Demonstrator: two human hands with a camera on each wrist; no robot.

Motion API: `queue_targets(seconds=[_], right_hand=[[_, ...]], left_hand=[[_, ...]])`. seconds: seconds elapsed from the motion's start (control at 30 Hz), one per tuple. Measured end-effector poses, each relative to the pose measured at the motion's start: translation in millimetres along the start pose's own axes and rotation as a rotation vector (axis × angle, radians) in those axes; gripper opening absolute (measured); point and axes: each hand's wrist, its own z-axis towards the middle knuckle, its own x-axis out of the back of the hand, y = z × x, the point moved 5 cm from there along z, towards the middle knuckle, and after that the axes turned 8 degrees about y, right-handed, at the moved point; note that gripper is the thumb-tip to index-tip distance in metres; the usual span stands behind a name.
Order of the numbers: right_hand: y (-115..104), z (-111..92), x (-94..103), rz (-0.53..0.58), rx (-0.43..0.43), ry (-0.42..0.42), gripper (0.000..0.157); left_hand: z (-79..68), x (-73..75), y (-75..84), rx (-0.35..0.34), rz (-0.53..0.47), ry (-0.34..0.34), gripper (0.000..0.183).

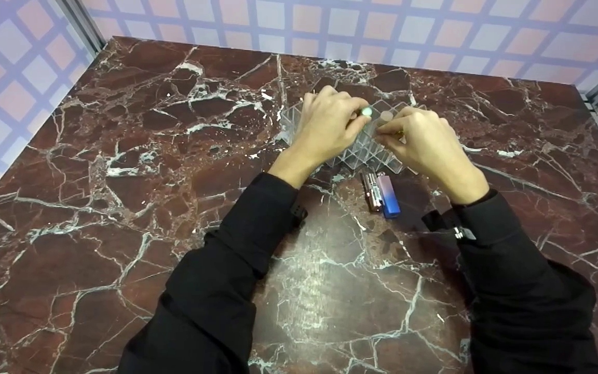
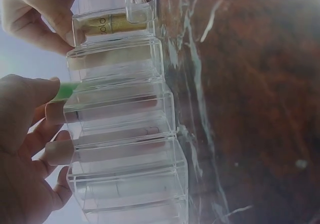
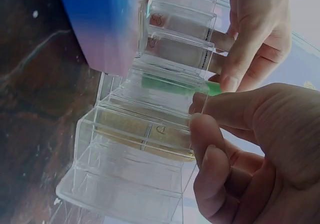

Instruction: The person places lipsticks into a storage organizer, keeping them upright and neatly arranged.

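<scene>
A clear plastic lipstick organizer point(image 1: 351, 158) with slanted compartments stands on the table, holding several tubes. My left hand point(image 1: 330, 117) is over its left part and pinches the top of a green lipstick tube point(image 1: 366, 111), whose lower end sits inside a compartment. On the right, my right hand point(image 1: 426, 137) pinches the upper end of a gold lipstick tube point(image 3: 162, 134) that stands in another compartment. Between the hands, the top of a pale pinkish tube point(image 1: 386, 116) shows. The fingers partly cover the tube tops.
Just in front of the organizer, a silver tube point(image 1: 372, 192) and a pink-to-blue tube point(image 1: 388, 196) lie side by side on the marbled red-brown table point(image 1: 138, 218). A checked pink and blue wall point(image 1: 340, 31) rises behind the table's far edge.
</scene>
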Motion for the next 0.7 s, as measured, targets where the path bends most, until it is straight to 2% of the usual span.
queue_targets(seconds=[0.17,0.4,0.7], right_hand=[[0.3,0.1,-0.6,0.004,-0.007,-0.003,0.016],[1.0,1.1,-1.8,0.021,-0.017,-0.018,0.016],[1.4,0.6,-1.7,0.016,-0.011,-0.012,0.017]], left_hand=[[-1.6,-3.9,-2.3,0.013,-0.005,-0.002,0.031],[-1.4,-5.4,-1.4,0.068,0.01,-0.038,0.027],[-1.2,-7.1,-0.6,0.106,0.021,-0.023,0.025]])
